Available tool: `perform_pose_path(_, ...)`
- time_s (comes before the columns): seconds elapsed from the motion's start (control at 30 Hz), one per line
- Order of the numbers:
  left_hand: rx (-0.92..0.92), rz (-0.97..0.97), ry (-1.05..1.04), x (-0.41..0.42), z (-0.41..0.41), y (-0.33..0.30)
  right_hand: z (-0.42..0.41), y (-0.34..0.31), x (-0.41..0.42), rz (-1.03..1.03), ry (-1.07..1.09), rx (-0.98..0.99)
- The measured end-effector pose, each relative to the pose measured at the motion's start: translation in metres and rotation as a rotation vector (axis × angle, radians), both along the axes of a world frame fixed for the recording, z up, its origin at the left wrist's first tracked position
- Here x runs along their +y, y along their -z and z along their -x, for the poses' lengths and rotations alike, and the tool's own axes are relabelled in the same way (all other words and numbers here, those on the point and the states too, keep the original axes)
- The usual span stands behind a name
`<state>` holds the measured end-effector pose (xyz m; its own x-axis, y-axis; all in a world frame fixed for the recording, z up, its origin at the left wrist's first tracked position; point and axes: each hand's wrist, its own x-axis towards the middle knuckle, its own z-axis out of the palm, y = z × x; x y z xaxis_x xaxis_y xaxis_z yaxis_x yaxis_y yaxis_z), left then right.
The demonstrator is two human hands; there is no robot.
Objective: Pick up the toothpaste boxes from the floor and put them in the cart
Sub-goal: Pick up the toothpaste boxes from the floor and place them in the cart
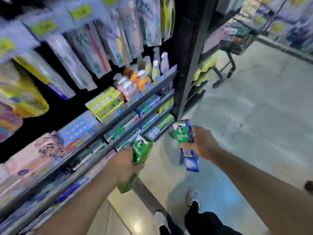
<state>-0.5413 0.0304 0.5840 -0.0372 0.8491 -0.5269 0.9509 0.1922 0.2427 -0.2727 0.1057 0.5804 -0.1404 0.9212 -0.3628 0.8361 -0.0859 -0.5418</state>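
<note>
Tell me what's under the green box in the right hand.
A blue toothpaste box sits beneath the green box, both gripped by the right hand. Fingers cover where they meet.

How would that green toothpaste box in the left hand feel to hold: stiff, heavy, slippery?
Probably stiff: the green toothpaste box keeps straight edges and flat faces in the left hand. Likely light for its size, since one hand holds the long carton by its middle. Its printed faces look glossy, so it might slide a little in a loose hold.
</note>
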Motion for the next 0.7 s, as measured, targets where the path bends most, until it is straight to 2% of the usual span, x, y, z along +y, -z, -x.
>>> perform_pose_path(0.3, -0.100, -0.106, 0.177, 0.088, -0.126, -0.079, -0.128, -0.080, 0.016, -0.048, 0.243, 0.098)
perform_pose_path(0.53, -0.143, -0.098, 0.257, 0.174, -0.288, -0.108, -0.287, -0.106, 0.061, -0.052, 0.422, 0.184)
perform_pose_path(0.7, -0.156, -0.150, 0.314, 0.234, -0.404, -0.120, -0.399, -0.120, 0.101, -0.053, 0.478, 0.146)
